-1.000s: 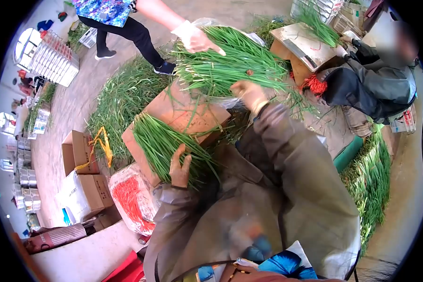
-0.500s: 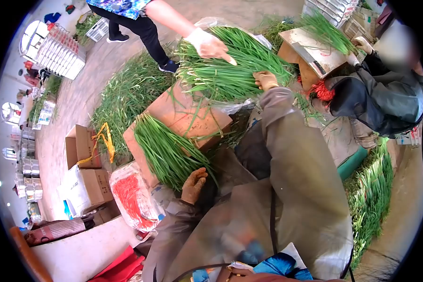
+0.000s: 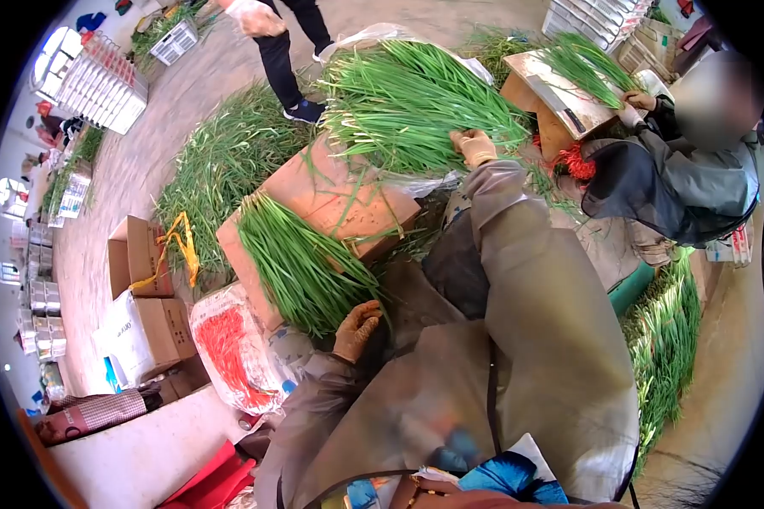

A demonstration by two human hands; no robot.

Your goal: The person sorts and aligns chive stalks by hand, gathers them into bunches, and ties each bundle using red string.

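A large pile of long green stalks [image 3: 416, 102] lies on plastic sheeting at the top centre. My right hand [image 3: 475, 148], in a tan glove, is at the pile's lower right edge, its fingers bent against the stalks. A smaller bunch of green stalks [image 3: 301, 263] rests on a tilted brown board [image 3: 339, 199]. Beside that bunch's lower end is my left hand [image 3: 358, 329], also gloved, with its fingers curled; whether anything is inside them is hidden.
A seated co-worker [image 3: 688, 161] handles stalks on another board [image 3: 560, 93] at the upper right. A standing person's legs [image 3: 284, 64] are behind the pile. Red ties [image 3: 229, 356] on a bag, cardboard boxes [image 3: 148, 297] and stacked crates [image 3: 102, 89] are at left.
The standing person's gloved hand has left the pile and moved up and left. My right hand has reached the pile's edge. My left hand has moved down off the smaller bunch, its fingers now curled.
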